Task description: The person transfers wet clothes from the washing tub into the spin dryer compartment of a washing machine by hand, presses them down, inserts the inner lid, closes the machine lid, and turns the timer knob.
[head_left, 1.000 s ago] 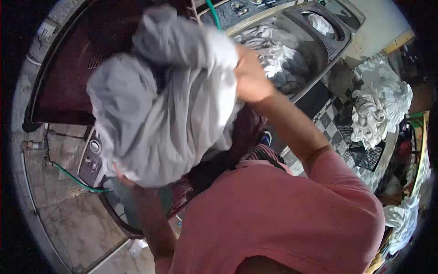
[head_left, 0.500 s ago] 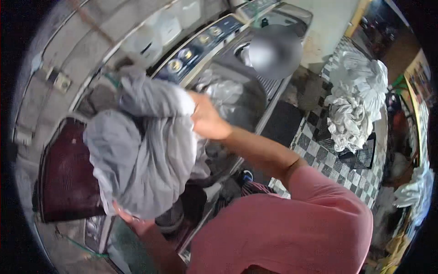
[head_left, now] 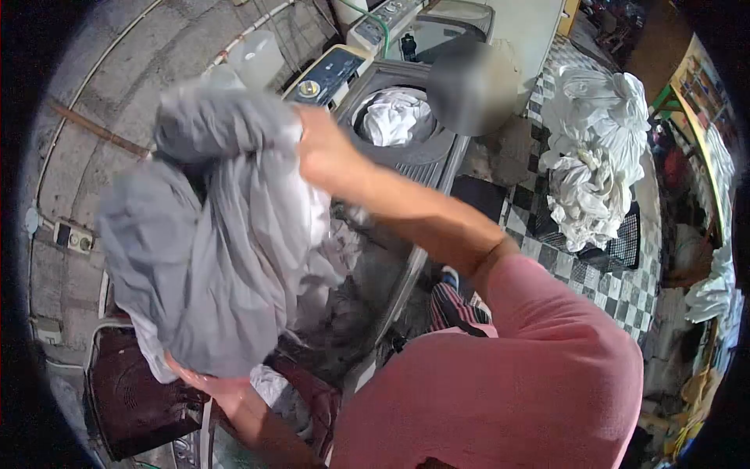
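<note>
A bulky bundle of grey and white cloth (head_left: 226, 266) is held up between my two hands, left of centre. My right hand (head_left: 320, 152) is closed on its upper right edge, with the fingertips hidden behind the fabric. My left hand (head_left: 205, 381) grips the bundle's bottom edge from below, and its fingers are partly covered. Beneath and beside the bundle lies the dark wash tub of a washing machine (head_left: 367, 270). In the machine's round spin tub (head_left: 428, 148) sits white laundry (head_left: 396, 117).
A dark maroon lid or panel (head_left: 141, 391) stands at lower left. White laundry (head_left: 590, 191) is heaped on a black crate (head_left: 627, 238) on the checkered floor (head_left: 582, 273). A second washing machine (head_left: 449, 39) is farther back. Block wall (head_left: 117, 125) runs along the left.
Both hands have moved left with the grey and white cloth, which now hangs farther from the machine's control panel. The view has shifted, bringing the white laundry in the spin tub into sight.
</note>
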Demonstrator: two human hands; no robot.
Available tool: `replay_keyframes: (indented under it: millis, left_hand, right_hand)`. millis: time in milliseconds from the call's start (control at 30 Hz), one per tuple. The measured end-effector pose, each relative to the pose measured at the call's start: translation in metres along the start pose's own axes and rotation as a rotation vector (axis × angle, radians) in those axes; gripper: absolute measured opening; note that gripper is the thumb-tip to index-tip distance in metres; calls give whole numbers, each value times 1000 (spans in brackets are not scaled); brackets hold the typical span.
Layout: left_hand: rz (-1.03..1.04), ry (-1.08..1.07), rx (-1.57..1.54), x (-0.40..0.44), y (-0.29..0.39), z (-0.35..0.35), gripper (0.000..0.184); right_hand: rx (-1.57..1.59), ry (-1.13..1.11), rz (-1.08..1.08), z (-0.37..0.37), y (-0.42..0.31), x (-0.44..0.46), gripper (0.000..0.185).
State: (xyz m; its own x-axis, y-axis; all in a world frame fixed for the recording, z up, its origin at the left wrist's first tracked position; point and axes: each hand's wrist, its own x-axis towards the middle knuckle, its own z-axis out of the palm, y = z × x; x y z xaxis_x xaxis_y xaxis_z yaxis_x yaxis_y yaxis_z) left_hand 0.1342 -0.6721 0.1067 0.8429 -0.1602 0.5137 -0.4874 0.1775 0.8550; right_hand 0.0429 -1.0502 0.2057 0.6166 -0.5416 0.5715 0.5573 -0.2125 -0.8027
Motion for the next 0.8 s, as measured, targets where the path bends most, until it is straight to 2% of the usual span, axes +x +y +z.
replay_keyframes:
  millis: [33,67,133,200,233,300,333,467,533,567,633,667,700,800]
  left_hand:
    - [13,-2,10,15,-8,20,62]
    - [9,3,13,23,-5,63,62]
    - [175,48,63,42,13,167,51]
    - [-116,3,-399,66,18,219,47]
    - [-118,20,-388,76,12,248,47]
    - [-24,-33,-133,96,-2,312,39]
    - [-33,-21,-127,102,-4,339,39]
    - [-624,-50,-530,130,-5,432,30]
    - [-582,-57,-412,134,-44,458,31]
    - [-590,-66,-411,129,-71,466,31]
    - [-767,-101,-323,121,-120,484,33]
    - [-772,-107,-323,119,-127,499,33]
    - [-672,-232,-143,113,-134,520,36]
    - [-358,-579,400,88,-140,565,46]
  right_hand:
    - [-185,8,-92,-21,7,21,22]
    - [-160,24,-190,-39,6,41,25]
    - [-295,10,-484,-86,3,77,31]
    - [-420,-26,-422,-134,19,119,31]
    - [-407,-40,-415,-154,24,129,31]
    - [-354,38,-238,-195,36,155,31]
    - [-360,25,-190,-216,48,164,34]
    - [-265,17,-118,-285,130,163,40]
    - [-420,14,123,-312,174,146,42]
    - [-113,-2,511,-316,164,135,45]
    - [-146,-78,392,-341,219,111,49]
    - [-294,-139,260,-354,266,90,49]
    - [-443,-201,125,-371,311,73,49]
    - [-531,-205,140,-372,288,74,50]
